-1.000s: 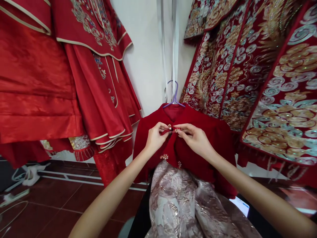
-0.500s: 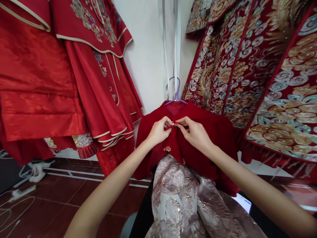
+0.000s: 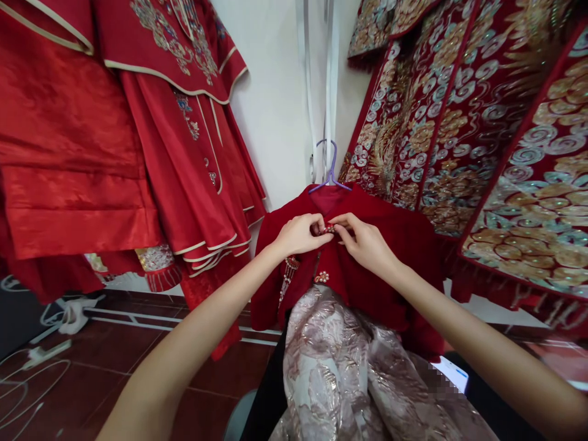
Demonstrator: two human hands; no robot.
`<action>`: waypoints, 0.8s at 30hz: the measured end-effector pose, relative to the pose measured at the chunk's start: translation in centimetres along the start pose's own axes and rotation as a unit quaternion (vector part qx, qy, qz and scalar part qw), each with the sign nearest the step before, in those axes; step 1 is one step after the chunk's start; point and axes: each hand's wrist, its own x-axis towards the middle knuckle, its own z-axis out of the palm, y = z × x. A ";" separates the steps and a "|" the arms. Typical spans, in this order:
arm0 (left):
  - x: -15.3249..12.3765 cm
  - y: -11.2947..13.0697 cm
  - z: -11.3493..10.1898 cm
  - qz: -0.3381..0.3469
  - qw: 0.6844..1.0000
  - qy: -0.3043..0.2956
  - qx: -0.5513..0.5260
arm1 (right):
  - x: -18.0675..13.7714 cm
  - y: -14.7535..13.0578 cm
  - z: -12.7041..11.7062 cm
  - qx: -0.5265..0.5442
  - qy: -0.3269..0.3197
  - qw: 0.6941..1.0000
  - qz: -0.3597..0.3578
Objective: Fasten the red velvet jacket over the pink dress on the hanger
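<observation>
A dark red jacket (image 3: 404, 245) hangs in front of me on a purple hanger (image 3: 331, 166). Just below its collar, my left hand (image 3: 301, 235) pinches the left part of a beaded clasp (image 3: 329, 230) at the front opening. My right hand (image 3: 365, 240) grips the clasp's other side between thumb and forefinger. The fingertips almost meet and partly hide the clasp. Lower on the front sits a flower-shaped beaded fastener (image 3: 322, 277). A beaded tassel ornament (image 3: 288, 274) dangles beneath my left wrist. Shiny pale brocade fabric (image 3: 321, 349) spreads below the jacket hem.
Red garments (image 3: 184, 159) hang at the left, and heavily embroidered red ones (image 3: 459, 135) at the right. White rack poles (image 3: 329, 79) rise behind the hanger. On the tiled floor lie white shoes (image 3: 72, 317), a power strip (image 3: 48, 354) and cables. A lit screen (image 3: 452, 373) shows beneath my right arm.
Both hands have shifted slightly right with the clasp. My left hand has turned, its thumb now reaching across toward the right fingers. The tassel ornament has come into sight.
</observation>
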 end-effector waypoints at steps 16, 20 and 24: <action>0.5 1.5 0.7 0.006 0.993 0.051 0.108 | 0.2 0.5 -0.4 0.083 0.015 0.996 0.040; 0.7 1.6 0.9 0.004 0.993 0.048 0.107 | 0.2 0.9 -0.7 0.094 0.001 0.995 0.034; 1.0 1.5 0.7 0.007 0.994 0.039 0.107 | 0.2 1.0 -0.7 0.102 0.003 0.994 0.033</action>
